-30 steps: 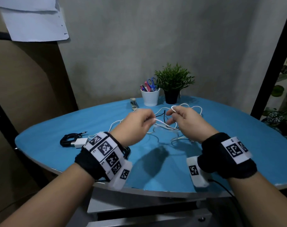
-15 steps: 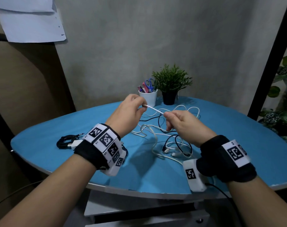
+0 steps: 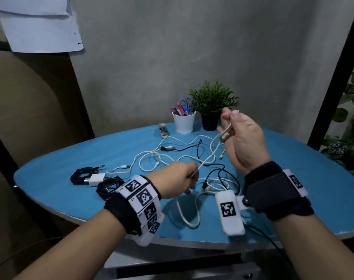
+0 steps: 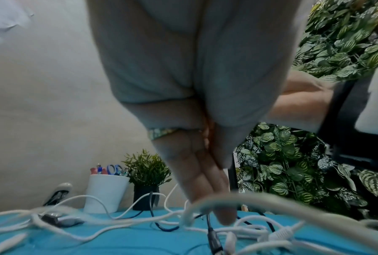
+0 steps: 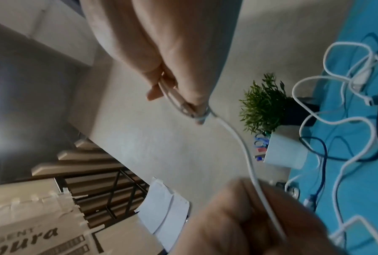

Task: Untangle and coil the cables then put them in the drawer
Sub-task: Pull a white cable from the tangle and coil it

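Against grey wall: blue table, tangled cables, potted plant

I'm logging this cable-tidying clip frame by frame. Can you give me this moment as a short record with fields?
surface: blue table
left hand: pinches the white cable
right hand: raised, pinches the same cable near its plug end
cable between hands: taut, off the table
loose cables: white and black, still tangled
coiled black cables: at table's left
behind: white cup, potted plant
drawer: not clearly seen
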`<state>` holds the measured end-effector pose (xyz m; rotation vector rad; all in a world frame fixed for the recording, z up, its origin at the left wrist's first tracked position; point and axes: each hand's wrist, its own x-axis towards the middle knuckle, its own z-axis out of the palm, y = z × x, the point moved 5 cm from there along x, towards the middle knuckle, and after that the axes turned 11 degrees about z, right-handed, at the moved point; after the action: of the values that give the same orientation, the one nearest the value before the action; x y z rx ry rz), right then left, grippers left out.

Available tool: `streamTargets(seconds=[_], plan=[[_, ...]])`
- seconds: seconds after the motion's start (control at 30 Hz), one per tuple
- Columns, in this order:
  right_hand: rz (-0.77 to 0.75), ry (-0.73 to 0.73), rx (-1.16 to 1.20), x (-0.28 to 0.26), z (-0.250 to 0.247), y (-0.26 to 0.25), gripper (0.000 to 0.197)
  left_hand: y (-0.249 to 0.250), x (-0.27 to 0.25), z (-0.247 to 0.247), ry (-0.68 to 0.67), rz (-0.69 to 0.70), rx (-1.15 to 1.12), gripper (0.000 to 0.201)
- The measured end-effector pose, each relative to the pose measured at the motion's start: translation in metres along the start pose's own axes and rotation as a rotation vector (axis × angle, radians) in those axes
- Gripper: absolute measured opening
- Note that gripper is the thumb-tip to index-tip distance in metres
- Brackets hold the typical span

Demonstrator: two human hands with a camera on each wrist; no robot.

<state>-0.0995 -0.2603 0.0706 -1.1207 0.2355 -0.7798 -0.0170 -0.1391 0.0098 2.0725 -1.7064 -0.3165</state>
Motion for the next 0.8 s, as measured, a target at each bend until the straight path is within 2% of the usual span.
streamTargets(seconds=[0.1, 0.13, 0.2, 0.27, 0.33, 0.4, 0.47, 0.53, 0.6, 0.63, 0.7, 0.8], plan=[[-0.206, 0.078, -0.637, 0.001, -0.003, -0.004, 0.025, -0.007, -0.004, -0.001, -0.030, -0.010, 0.017, 0.023], [-0.233, 0.073, -0.843, 0.002, -0.004, -0.002, 0.024, -0.008, -0.003, -0.004, -0.010, -0.006, 0.025, 0.019], [-0.192, 0.049, -1.134, 0.005, -0.007, 0.009, 0.024, -0.009, -0.002, -0.017, 0.102, 0.015, 0.049, 0.010], [-0.081, 0.017, -1.240, 0.005, -0.009, 0.018, 0.023, -0.007, 0.001, -0.036, 0.285, 0.090, 0.096, 0.002], [-0.023, -0.037, -1.249, 0.003, -0.008, 0.023, 0.024, 0.000, 0.001, -0.053, 0.447, 0.212, 0.143, 0.003], [-0.037, -0.097, -1.242, -0.002, -0.003, 0.022, 0.029, 0.008, 0.001, -0.068, 0.546, 0.313, 0.183, 0.004], [-0.061, -0.141, -1.198, -0.008, 0.003, 0.016, 0.038, 0.013, 0.001, -0.081, 0.602, 0.351, 0.212, 0.006], [-0.050, -0.191, -1.172, -0.011, 0.006, 0.013, 0.044, 0.010, 0.004, -0.092, 0.624, 0.329, 0.250, 0.012], [-0.029, -0.236, -1.118, -0.011, 0.006, 0.014, 0.044, 0.001, 0.008, -0.095, 0.587, 0.253, 0.256, 0.020], [-0.006, -0.249, -1.019, -0.011, 0.006, 0.014, 0.044, -0.005, 0.010, -0.093, 0.547, 0.211, 0.249, 0.023], [0.054, -0.267, -0.701, -0.010, 0.006, 0.012, 0.045, -0.011, 0.011, -0.082, 0.458, 0.149, 0.210, 0.027], [0.124, -0.245, -0.314, -0.011, 0.008, 0.003, 0.042, -0.014, 0.011, -0.058, 0.350, 0.079, 0.104, 0.018]])
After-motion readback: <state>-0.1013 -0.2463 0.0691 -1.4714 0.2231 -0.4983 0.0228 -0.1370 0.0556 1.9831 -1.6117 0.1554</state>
